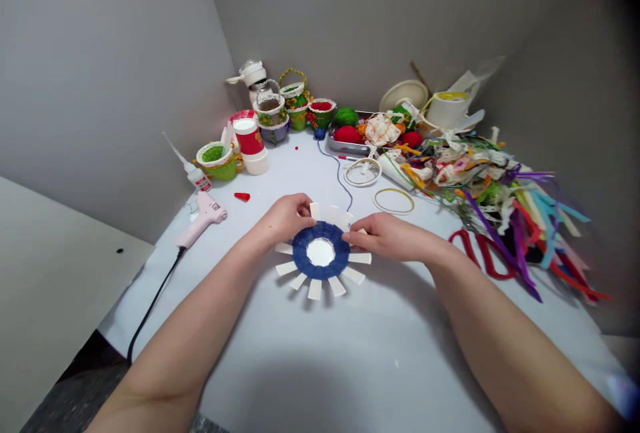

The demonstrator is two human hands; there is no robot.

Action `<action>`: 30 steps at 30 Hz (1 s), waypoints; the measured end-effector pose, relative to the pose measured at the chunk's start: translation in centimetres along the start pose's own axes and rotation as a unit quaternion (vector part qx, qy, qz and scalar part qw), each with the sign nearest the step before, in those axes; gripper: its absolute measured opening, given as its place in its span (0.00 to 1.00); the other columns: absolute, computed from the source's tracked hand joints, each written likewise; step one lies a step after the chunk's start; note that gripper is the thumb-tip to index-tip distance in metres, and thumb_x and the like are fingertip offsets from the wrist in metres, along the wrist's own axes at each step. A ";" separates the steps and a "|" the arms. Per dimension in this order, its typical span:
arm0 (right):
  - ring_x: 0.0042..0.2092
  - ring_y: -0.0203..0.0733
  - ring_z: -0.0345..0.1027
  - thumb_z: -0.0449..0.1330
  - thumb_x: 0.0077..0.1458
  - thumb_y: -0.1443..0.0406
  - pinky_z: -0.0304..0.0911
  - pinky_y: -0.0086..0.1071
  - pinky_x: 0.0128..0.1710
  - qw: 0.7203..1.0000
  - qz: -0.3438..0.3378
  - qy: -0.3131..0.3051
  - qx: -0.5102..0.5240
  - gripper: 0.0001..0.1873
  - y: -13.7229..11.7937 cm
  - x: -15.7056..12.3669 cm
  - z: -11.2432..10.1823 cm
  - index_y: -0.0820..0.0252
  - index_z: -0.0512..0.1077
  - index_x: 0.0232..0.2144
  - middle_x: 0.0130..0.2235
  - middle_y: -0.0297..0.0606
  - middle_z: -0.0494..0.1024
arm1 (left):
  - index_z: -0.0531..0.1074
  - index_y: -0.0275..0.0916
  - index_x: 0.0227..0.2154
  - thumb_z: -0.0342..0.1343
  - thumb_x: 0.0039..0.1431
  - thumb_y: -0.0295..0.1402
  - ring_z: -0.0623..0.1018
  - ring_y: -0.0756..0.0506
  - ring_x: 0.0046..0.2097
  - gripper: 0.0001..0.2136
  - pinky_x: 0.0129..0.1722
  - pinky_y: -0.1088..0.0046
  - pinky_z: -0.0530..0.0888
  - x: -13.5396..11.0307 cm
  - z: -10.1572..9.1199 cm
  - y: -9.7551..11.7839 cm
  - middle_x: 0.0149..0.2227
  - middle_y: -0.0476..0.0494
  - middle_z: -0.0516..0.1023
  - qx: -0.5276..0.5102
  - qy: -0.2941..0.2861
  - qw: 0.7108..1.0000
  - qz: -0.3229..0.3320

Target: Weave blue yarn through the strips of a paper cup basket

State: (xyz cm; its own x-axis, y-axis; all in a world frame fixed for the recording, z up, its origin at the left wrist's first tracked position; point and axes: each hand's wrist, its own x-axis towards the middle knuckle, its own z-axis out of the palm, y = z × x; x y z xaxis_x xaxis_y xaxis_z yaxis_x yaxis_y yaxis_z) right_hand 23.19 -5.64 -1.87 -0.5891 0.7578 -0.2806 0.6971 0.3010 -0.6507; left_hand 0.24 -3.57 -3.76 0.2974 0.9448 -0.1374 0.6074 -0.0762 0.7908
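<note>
Both hands [291, 218] [386, 236] pinch the blue ring [301, 256] between fingers [356, 240], white spokes [315, 290] radiating outward, face up.

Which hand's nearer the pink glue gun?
Left. The left hand is right of the pink glue gun; the right hand is farther right, beyond the left one.

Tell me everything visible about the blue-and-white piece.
The blue-and-white piece is a ring of blue, yarn-like strands with flat, white, paper-like tabs radiating outward. Its centre looks white; whether solid or open is unclear. It faces up over the table. The left hand pinches its upper left; the right hand touches its upper right, near a trailing blue strand.
</note>
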 end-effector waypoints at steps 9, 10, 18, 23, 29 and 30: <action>0.25 0.33 0.54 0.49 0.55 0.55 0.52 0.27 0.25 0.996 -0.018 -0.061 0.057 0.19 0.2 0.2 -0.1 0.62 0.67 0.21 0.22 0.32 0.65 | 0.70 0.39 0.39 0.60 0.44 0.35 0.72 0.49 0.30 0.16 0.28 0.75 0.67 -1.4 -2.0 1.9 0.27 0.50 0.73 0.063 -0.123 0.990 -0.009; 0.25 0.33 0.54 0.49 0.55 0.55 0.52 0.27 0.25 0.996 -0.021 -0.070 0.057 0.19 0.0 0.0 -0.2 0.62 0.67 0.21 0.23 0.32 0.65 | 0.69 0.40 0.41 0.61 0.44 0.35 0.72 0.49 0.32 0.19 0.30 0.75 0.68 -1.7 -2.2 2.3 0.30 0.50 0.74 0.071 -0.133 0.989 0.015; 0.23 0.31 0.51 0.50 0.56 0.56 0.49 0.26 0.22 0.995 -0.035 -0.093 0.022 0.18 -1.3 -0.7 0.1 0.61 0.65 0.20 0.20 0.29 0.62 | 0.71 0.42 0.41 0.59 0.47 0.32 0.72 0.50 0.32 0.15 0.31 0.76 0.66 -2.5 0.0 4.2 0.31 0.52 0.76 0.076 -0.155 0.980 0.101; 0.25 0.33 0.56 0.52 0.55 0.49 0.52 0.27 0.25 0.995 -0.038 -0.076 0.049 0.22 -0.7 -0.7 -1.3 0.62 0.70 0.26 0.24 0.32 0.69 | 0.72 0.42 0.39 0.58 0.47 0.31 0.72 0.50 0.32 0.14 0.32 0.76 0.66 -2.2 -0.1 3.8 0.30 0.53 0.75 0.080 -0.108 0.988 0.081; 0.26 0.34 0.59 0.49 0.57 0.50 0.54 0.28 0.26 1.000 -0.018 -0.009 0.013 0.22 0.0 -1.6 -2.7 0.60 0.71 0.26 0.24 0.33 0.70 | 0.72 0.41 0.38 0.58 0.46 0.32 0.73 0.50 0.31 0.13 0.29 0.76 0.66 -1.7 -0.3 2.7 0.30 0.53 0.75 0.088 -0.060 0.993 0.055; 0.26 0.34 0.59 0.49 0.57 0.50 0.53 0.28 0.25 1.000 -0.013 0.008 0.004 0.22 -0.1 -1.7 -2.7 0.60 0.70 0.26 0.24 0.33 0.70 | 0.72 0.41 0.38 0.58 0.46 0.32 0.73 0.50 0.30 0.13 0.28 0.76 0.66 -1.6 -0.3 2.6 0.30 0.52 0.75 0.091 -0.056 0.993 0.049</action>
State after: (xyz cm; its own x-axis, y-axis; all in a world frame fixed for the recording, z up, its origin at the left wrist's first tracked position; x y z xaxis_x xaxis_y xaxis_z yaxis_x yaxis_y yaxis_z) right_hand 25.19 -5.40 0.57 -0.6007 0.7586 -0.2525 0.6785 0.3167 -0.6628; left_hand 1.11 -5.23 -1.34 0.4357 0.8895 -0.1378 0.6910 -0.2324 0.6845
